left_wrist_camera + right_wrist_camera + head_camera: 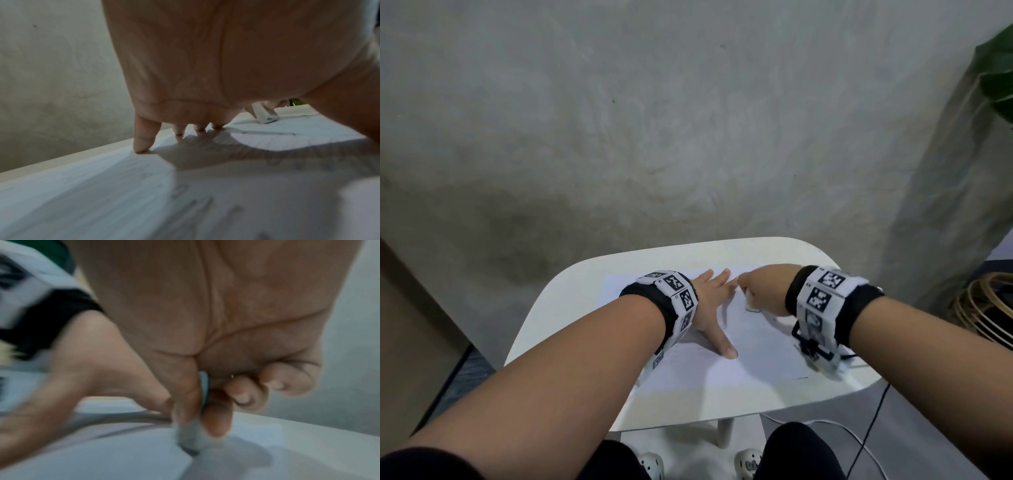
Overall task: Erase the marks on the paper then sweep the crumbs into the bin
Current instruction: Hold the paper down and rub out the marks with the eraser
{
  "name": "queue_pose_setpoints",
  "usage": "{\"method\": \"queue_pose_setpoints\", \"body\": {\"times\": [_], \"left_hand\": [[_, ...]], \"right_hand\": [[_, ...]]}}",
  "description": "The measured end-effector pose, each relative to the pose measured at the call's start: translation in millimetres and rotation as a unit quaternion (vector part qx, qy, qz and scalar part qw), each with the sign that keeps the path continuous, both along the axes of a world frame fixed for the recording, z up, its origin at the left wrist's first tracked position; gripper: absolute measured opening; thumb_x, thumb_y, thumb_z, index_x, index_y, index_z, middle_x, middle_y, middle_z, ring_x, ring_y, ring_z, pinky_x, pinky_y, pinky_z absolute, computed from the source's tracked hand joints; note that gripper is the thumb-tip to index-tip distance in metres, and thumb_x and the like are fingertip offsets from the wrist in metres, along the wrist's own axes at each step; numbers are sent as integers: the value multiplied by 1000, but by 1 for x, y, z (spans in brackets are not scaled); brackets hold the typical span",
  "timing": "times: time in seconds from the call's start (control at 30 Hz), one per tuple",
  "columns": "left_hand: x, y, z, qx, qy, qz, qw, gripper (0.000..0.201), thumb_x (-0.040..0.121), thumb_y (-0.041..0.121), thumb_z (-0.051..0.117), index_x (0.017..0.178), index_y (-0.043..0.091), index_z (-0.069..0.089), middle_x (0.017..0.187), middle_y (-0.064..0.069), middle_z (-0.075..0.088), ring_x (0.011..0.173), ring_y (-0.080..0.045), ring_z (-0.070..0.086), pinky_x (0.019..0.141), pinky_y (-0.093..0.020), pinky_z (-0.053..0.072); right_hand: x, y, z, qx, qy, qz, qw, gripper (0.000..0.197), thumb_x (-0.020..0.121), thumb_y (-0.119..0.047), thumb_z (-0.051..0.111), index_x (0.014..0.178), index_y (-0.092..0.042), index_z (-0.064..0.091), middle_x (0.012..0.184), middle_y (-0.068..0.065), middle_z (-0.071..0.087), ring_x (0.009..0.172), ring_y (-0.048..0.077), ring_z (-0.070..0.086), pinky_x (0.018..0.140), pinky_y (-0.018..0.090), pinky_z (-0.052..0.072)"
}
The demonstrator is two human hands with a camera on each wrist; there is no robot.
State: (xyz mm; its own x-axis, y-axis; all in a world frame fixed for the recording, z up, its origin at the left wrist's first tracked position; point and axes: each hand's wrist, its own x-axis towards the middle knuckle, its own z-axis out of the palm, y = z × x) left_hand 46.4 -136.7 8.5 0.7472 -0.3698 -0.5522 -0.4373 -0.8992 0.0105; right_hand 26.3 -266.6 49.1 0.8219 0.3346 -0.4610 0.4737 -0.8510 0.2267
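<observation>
One sheet of white paper (750,356) lies flat on a small white table (571,294) with rounded corners, covering most of the tabletop's middle and right part. Dark pencil marks (267,133) cross the sheet near its far edge, seen in the left wrist view as long thin strokes, and fainter scribbles show on the near part of the sheet under the palm's shadow. The left hand (714,308) rests on the paper with fingers straight and spread, fingertips (141,146) pressing down near the far edge, thumb stretched toward the person; it holds nothing. The right hand (763,287) is just beside the left hand's fingers, curled over a small white eraser (191,439) that it pinches between thumb and forefinger, the eraser's lower end touching the paper; the right wrist view is blurred. The eraser (265,115) also shows in the left wrist view as a white block standing tilted on the sheet. Both wrists wear black bands with white, black-patterned marker tiles. Behind the table is a rough grey wall (654,120); a green plant (996,72) shows at the upper right, a coil of cane hoops (983,308) at the right, and thin cables (859,442) run on the floor beneath.
</observation>
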Motion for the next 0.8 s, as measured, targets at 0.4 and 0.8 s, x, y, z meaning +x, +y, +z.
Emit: {"method": "queue_pose_setpoints", "body": {"times": [0.4, 0.8], "left_hand": [[-1, 0, -4, -3, -16, -6, 1000, 135, 68, 68, 75, 153, 25, -21, 160, 6, -27, 149, -22, -21, 118, -52, 3], [-2, 2, -1, -11, 2, 8, 1000, 133, 70, 69, 73, 152, 28, -23, 159, 9, -29, 148, -19, -23, 117, -54, 1]], "right_hand": [[-31, 3, -6, 6, 80, 59, 995, 21, 98, -17, 45, 118, -17, 50, 107, 3, 63, 108, 27, 55, 86, 34, 39], [-13, -32, -2, 81, 0, -35, 996, 5, 89, -11, 44, 91, -16, 43, 74, -2, 48, 77, 23, 44, 70, 31, 36]]}}
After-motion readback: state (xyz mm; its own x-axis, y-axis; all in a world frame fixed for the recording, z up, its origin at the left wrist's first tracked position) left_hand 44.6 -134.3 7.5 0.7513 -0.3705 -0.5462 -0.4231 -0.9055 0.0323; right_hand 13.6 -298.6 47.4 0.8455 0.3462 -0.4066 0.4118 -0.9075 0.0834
